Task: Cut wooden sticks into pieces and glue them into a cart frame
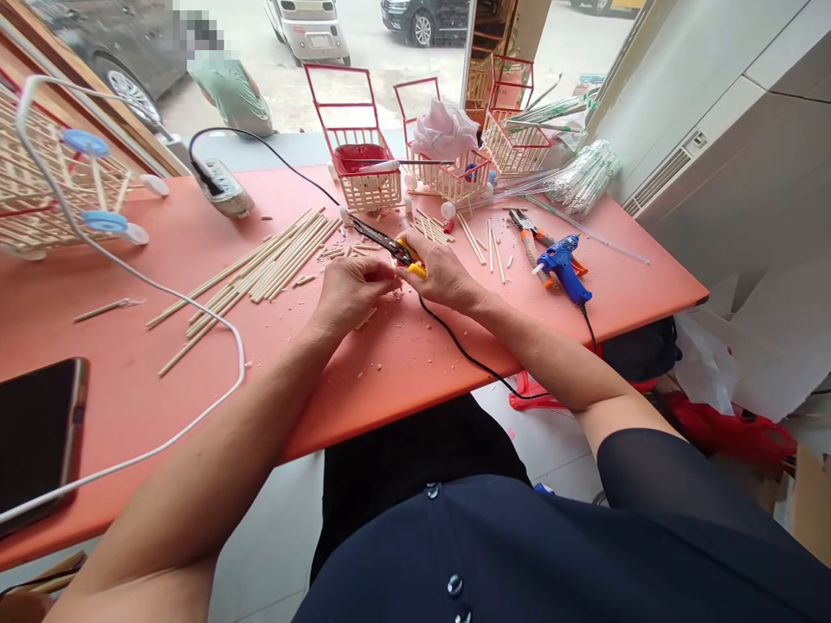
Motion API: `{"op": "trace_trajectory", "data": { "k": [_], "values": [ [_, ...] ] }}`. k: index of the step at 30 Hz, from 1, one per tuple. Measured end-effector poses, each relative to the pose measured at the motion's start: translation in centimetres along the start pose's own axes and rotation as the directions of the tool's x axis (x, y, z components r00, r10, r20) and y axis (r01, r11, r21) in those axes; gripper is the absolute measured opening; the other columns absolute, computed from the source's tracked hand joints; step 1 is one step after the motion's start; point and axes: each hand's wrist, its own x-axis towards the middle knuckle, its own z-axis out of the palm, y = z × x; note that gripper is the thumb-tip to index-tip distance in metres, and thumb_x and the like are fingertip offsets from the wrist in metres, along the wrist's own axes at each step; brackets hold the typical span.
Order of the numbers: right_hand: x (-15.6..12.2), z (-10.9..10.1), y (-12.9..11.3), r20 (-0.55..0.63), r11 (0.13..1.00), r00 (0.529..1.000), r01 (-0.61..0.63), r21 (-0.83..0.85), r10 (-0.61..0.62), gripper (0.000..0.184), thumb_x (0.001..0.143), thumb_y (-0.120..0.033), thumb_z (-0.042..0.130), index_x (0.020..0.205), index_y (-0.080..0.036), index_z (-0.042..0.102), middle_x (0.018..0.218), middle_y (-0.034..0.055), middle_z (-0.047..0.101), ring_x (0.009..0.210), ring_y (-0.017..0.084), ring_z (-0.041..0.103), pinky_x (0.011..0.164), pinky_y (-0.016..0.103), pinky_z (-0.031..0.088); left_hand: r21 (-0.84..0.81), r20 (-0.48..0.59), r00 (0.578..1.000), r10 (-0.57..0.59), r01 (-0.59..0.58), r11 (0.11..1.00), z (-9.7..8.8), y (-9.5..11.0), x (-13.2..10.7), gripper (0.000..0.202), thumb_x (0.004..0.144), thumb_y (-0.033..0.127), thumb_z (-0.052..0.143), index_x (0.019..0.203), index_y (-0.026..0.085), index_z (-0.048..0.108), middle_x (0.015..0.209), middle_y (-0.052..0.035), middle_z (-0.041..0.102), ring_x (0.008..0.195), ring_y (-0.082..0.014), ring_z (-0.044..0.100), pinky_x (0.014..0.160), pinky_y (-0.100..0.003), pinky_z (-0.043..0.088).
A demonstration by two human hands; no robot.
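Observation:
My right hand (441,270) is closed around a dark-jawed cutting tool with yellow handles (373,234), probably shears, which points up and to the left. Beside it, my left hand (351,294) has its thumb and fingers pinched together. What they hold is hidden or too small to make out; the two hands nearly touch. Long wooden sticks (286,260) lie in a loose bundle left of my hands, with short cut bits scattered around. Just beyond are more short sticks (432,227).
Small stick-built carts (367,186) with red frames stand at the back. On the right lie orange-handled pliers (525,234) and a blue glue gun (566,266). A power strip (222,186), white cable (227,324) and phone (39,433) are on the left. A person (230,91) is outside.

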Motion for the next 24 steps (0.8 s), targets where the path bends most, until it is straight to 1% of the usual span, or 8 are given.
{"op": "trace_trajectory", "data": {
  "k": [4, 6, 7, 10, 14, 16, 20, 24],
  "values": [
    [0.1, -0.5, 0.0, -0.051, 0.999, 0.998, 0.038, 0.031, -0.036, 0.024, 0.102, -0.033, 0.069, 0.111, -0.026, 0.047, 0.104, 0.0036, 0.068, 0.091, 0.022, 0.061, 0.090, 0.036, 0.052, -0.173, -0.024, 0.999, 0.031, -0.034, 0.984, 0.1, 1.2, -0.3, 0.022, 0.069, 0.042, 0.092, 0.075, 0.022, 0.087, 0.076, -0.0056, 0.080, 0.075, -0.0217, 0.070, 0.077, -0.035, 0.056],
    [0.1, -1.0, -0.3, -0.090, 0.997, 0.995, 0.041, 0.059, -0.035, 0.027, 0.105, -0.042, 0.069, 0.112, -0.026, 0.049, 0.107, 0.0041, 0.069, 0.093, 0.022, 0.061, 0.093, 0.037, 0.052, -0.260, -0.031, 0.999, 0.022, -0.029, 0.965, 0.3, 1.9, -0.7, 0.023, 0.067, 0.042, 0.093, 0.076, 0.022, 0.087, 0.081, -0.0062, 0.082, 0.080, -0.0226, 0.073, 0.081, -0.036, 0.058],
    [0.0, -1.3, -0.4, -0.105, 0.997, 0.994, 0.032, 0.074, -0.025, 0.029, 0.107, -0.047, 0.068, 0.113, -0.026, 0.049, 0.107, 0.0043, 0.069, 0.095, 0.022, 0.061, 0.095, 0.037, 0.053, -0.268, -0.024, 1.000, 0.019, -0.024, 0.963, 0.4, 2.1, -0.9, 0.021, 0.066, 0.040, 0.093, 0.075, 0.022, 0.086, 0.081, -0.0060, 0.082, 0.080, -0.0228, 0.073, 0.081, -0.036, 0.059],
    [-0.2, -1.8, -0.9, -0.113, 0.996, 0.993, -0.010, 0.094, 0.021, 0.033, 0.109, -0.055, 0.068, 0.113, -0.026, 0.051, 0.108, 0.0047, 0.070, 0.098, 0.023, 0.063, 0.099, 0.039, 0.054, -0.155, 0.006, 1.000, 0.010, -0.009, 0.988, 0.6, 2.3, -1.4, 0.014, 0.067, 0.036, 0.089, 0.072, 0.023, 0.086, 0.077, -0.0048, 0.081, 0.076, -0.0220, 0.071, 0.077, -0.035, 0.057],
    [-0.1, -1.5, -0.8, -0.087, 0.998, 0.996, -0.020, 0.065, 0.025, 0.027, 0.106, -0.046, 0.071, 0.110, -0.026, 0.053, 0.106, 0.0045, 0.069, 0.098, 0.024, 0.064, 0.098, 0.039, 0.054, 0.082, -0.015, 0.999, 0.039, -0.037, 0.996, 0.5, 2.1, -1.4, 0.008, 0.072, 0.032, 0.081, 0.070, 0.026, 0.086, 0.073, -0.0023, 0.081, 0.071, -0.0208, 0.068, 0.074, -0.034, 0.054],
    [0.0, -1.4, -0.6, -0.072, 0.999, 0.997, -0.016, 0.045, 0.019, 0.024, 0.105, -0.041, 0.071, 0.110, -0.026, 0.053, 0.104, 0.0041, 0.068, 0.096, 0.024, 0.062, 0.095, 0.038, 0.053, 0.101, -0.042, 0.998, 0.051, -0.046, 0.994, 0.4, 1.9, -1.3, 0.008, 0.074, 0.031, 0.081, 0.071, 0.026, 0.087, 0.076, -0.0020, 0.083, 0.073, -0.0210, 0.070, 0.076, -0.034, 0.056],
    [0.0, -1.4, -0.3, -0.026, 0.998, 0.998, -0.048, 0.030, 0.049, 0.026, 0.102, -0.041, 0.071, 0.107, -0.026, 0.051, 0.101, 0.0034, 0.067, 0.092, 0.024, 0.060, 0.090, 0.037, 0.050, 0.078, -0.077, 0.997, 0.023, -0.017, 0.997, 0.0, 1.5, -1.1, 0.007, 0.076, 0.028, 0.083, 0.072, 0.024, 0.087, 0.077, -0.0023, 0.084, 0.073, -0.0207, 0.071, 0.075, -0.033, 0.056],
    [-0.1, -1.2, -0.5, 0.026, 0.998, 0.998, -0.057, 0.032, 0.056, 0.028, 0.097, -0.036, 0.074, 0.105, -0.026, 0.049, 0.103, 0.0040, 0.069, 0.093, 0.024, 0.061, 0.093, 0.037, 0.051, 0.099, -0.087, 0.996, 0.024, -0.016, 0.995, 0.1, 1.4, -0.9, 0.005, 0.077, 0.028, 0.086, 0.073, 0.024, 0.086, 0.076, -0.0024, 0.083, 0.073, -0.0206, 0.071, 0.074, -0.033, 0.055]
  ]
}}
